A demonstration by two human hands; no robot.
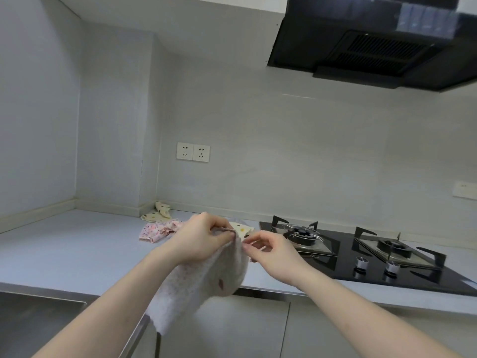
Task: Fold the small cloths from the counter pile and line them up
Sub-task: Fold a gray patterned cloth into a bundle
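Head view: left hand (204,239) pinching top edge of grey-white cloth (204,277), fingers curled round bunched hem. Right hand (271,254) just beside it, thumb and forefinger closed on same edge at adjacent point. Cloth hanging limp below both hands, over front edge of desk (77,249), lower corner down past cabinet fronts. Small dark-red mark near middle of cloth. Not flat, not folded yet.

Step in hand, as a judgement: finding and separating corners before first fold. Hands close together, so edge not spread. Next move likely calls for sliding right hand along hem away from left until cloth hangs square, then laying on desk or folding in air. Risk: thin soft fabric, corner slips from pinch or two layers stay stuck together.

Behind hands, toward back of desk: pink patterned cloth (160,229) crumpled, touching or nearly touching cream cloth with dark dots (157,213) lying in back corner, part of it leaning up against wall. Another cream cloth with yellow spot (241,229) just behind left hand, partly hidden, near left edge of gas hob (361,254). All loose, none visibly folded or lined up; whether any folded ones exist out of view, cannot tell.

Further out: double wall socket (193,152) above pile, range hood (374,47) top right, steel sink (31,321) at lower left.
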